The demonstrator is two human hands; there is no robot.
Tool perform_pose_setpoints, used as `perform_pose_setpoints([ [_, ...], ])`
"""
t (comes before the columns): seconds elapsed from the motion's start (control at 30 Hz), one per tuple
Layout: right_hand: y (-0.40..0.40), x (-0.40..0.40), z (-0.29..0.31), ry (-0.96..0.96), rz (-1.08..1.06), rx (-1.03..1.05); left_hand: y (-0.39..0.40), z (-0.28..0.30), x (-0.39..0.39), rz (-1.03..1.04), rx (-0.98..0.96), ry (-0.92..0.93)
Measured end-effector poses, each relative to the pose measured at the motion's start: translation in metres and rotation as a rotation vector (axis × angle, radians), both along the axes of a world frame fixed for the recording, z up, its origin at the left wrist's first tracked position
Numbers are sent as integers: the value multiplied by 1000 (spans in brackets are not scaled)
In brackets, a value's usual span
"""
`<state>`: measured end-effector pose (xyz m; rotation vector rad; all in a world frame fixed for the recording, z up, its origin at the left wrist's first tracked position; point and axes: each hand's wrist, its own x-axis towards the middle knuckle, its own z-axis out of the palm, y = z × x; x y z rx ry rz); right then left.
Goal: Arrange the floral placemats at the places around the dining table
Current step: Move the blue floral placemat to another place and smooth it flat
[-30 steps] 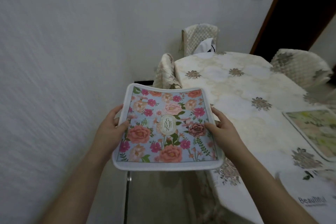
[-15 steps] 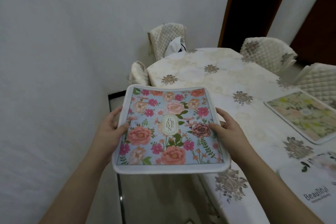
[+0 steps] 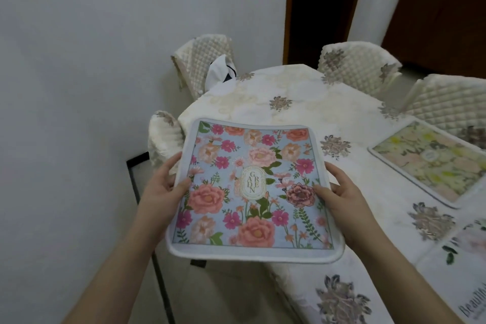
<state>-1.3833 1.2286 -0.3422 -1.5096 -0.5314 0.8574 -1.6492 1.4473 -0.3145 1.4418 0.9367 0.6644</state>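
I hold a blue floral placemat (image 3: 252,189) with pink and coral roses and a white border in the air over the table's near left edge. My left hand (image 3: 164,187) grips its left edge, thumb on top. My right hand (image 3: 339,192) grips its right edge the same way. A green and yellow floral placemat (image 3: 431,160) lies flat on the dining table (image 3: 297,92) at the right. A white placemat (image 3: 462,273) with lettering lies at the table's near right corner, partly cut off by the frame.
Quilted cream chairs stand around the table: one at the far end (image 3: 202,60), one at the left side (image 3: 164,134), two at the right (image 3: 360,66). A white cloth (image 3: 219,71) lies at the far end. A white wall runs close along the left.
The view has swung right and the table has come closer. More of the right-side chairs and the green placemat are in view. Both hands keep the same hold on the blue placemat.
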Motion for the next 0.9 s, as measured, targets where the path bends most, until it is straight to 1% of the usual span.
perform_pose_setpoints([
  [0.2,-5,23,0,2,-207,11,45,2,63,-167,12,-35],
  [0.4,-5,28,-5,-26,-420,-39,87,-29,135,-404,19,41],
  [0.5,3,19,-8,-68,-553,-94,108,-45,165,-522,45,72],
  [0.63,14,1,-15,-151,-638,-204,125,-63,194,-621,106,110],
  [0.77,13,-18,-30,-189,-752,-287,126,-78,224,-774,195,149],
  [0.9,-4,-34,-55,-141,-871,-370,108,-97,243,-886,153,155],
])
